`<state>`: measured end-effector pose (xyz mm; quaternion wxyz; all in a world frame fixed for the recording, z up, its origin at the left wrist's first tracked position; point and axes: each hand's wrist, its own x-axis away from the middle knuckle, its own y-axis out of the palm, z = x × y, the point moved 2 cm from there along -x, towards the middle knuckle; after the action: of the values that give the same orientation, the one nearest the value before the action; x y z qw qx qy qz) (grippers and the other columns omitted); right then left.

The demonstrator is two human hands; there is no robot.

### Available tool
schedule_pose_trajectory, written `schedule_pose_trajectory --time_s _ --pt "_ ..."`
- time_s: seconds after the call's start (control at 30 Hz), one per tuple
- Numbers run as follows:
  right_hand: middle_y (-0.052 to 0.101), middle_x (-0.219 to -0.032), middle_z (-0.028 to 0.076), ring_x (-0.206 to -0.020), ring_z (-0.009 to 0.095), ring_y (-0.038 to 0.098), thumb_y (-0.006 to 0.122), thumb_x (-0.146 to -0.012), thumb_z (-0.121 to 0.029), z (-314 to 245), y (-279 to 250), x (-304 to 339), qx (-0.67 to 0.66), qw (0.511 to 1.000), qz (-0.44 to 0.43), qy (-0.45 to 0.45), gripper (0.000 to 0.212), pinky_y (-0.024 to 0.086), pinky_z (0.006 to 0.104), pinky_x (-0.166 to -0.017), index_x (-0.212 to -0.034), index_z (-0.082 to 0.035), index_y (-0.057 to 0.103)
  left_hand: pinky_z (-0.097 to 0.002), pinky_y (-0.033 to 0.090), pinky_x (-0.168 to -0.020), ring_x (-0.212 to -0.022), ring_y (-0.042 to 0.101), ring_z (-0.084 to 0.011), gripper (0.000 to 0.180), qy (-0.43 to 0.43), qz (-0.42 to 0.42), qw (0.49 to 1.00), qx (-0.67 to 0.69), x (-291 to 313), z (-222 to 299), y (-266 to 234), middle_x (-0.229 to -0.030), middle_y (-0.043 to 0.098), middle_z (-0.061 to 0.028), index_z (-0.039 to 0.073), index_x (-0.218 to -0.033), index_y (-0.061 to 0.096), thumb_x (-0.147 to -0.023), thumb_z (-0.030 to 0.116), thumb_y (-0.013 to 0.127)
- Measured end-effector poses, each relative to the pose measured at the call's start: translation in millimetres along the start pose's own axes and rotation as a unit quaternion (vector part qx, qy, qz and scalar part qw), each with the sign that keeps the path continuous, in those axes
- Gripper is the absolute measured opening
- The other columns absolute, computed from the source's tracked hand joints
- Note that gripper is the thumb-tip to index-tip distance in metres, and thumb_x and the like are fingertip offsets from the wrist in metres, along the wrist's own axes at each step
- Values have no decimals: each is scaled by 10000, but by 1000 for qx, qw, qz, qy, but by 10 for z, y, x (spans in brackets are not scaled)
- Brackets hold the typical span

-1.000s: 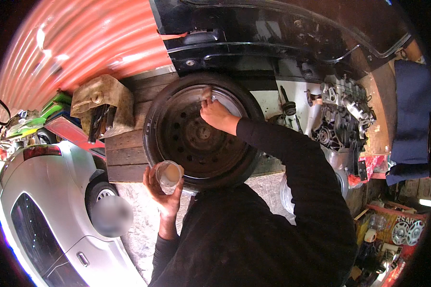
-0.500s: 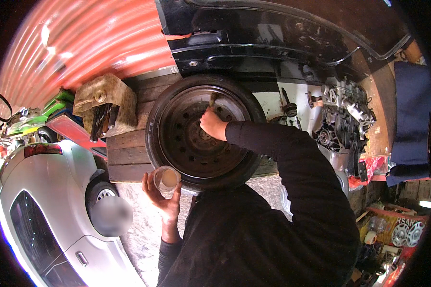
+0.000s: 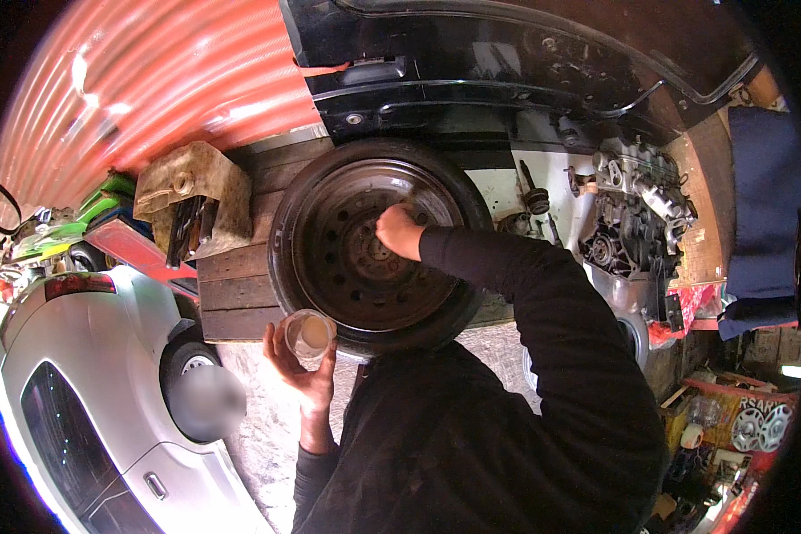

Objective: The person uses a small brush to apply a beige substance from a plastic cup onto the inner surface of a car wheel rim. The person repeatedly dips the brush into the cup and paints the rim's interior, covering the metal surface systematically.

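Observation:
A car wheel [image 3: 347, 307], a black tyre on a brown, rusty steel rim, lies flat on the wooden bench. My left hand [image 3: 310, 378] grips a clear plastic cup [image 3: 310, 331] with pale, milky liquid inside, just off the tyre's near left edge. Over the rim, a little above its hub, my right hand [image 3: 400, 233] is closed in a fist around a small brush. The brush is mostly hidden by the fist now; its brownish end showed past the fingers earlier.
Left on the bench [image 3: 240, 292] stands a grimy box [image 3: 196, 182] of dark tools. An engine [image 3: 636, 218] and an axle part [image 3: 536, 198] lie to the right. A black car panel [image 3: 472, 89] rises behind; a silver car [image 3: 116, 374] stands at left.
My right hand has shifted slightly to the right over the rim, and the brush end no longer sticks up clearly. My left hand and the cup stay about where they were.

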<state>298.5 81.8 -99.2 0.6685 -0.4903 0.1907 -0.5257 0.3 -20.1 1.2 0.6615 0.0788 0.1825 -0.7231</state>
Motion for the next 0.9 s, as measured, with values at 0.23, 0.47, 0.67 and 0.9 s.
schedule_pose_trajectory --time_s 0.23,0.47,0.67,0.9 --pt "748 -948 160 -886 348 717 722 -794 -155 93 -442 146 -216 952 -180 -117 185 558 487 -727 -940 -64 789 -454 385 -1136 -1288 530 -306 985 15 -7 999 -30 -14 15 -29 -1392 508 -179 31 -1536 234 -765 44 847" --pt "741 -936 195 -911 346 719 642 -861 -276 67 47 31 -210 972 -86 -56 282 556 459 -781 -881 -25 767 -447 377 -1134 -1300 511 -312 1013 3 -11 1000 -5 20 -13 -17 -1401 491 -199 25 -1529 243 -737 65 873" --pt "739 -955 209 -840 316 736 684 -849 -325 64 -88 -17 -556 772 -309 -15 364 568 459 -724 -960 15 748 -446 384 -1137 -1287 531 -291 1007 8 -2 1000 -5 22 -1 -11 -1395 512 -174 31 -1537 232 -742 5 850" --pt "744 -935 149 -838 298 728 671 -858 -197 748 138 90 -353 918 -136 117 221 560 461 -730 -999 -44 742 -445 390 -1133 -1286 530 -292 1005 0 -5 1000 -15 14 -14 -35 -1391 513 -176 36 -1534 239 -740 18 855"
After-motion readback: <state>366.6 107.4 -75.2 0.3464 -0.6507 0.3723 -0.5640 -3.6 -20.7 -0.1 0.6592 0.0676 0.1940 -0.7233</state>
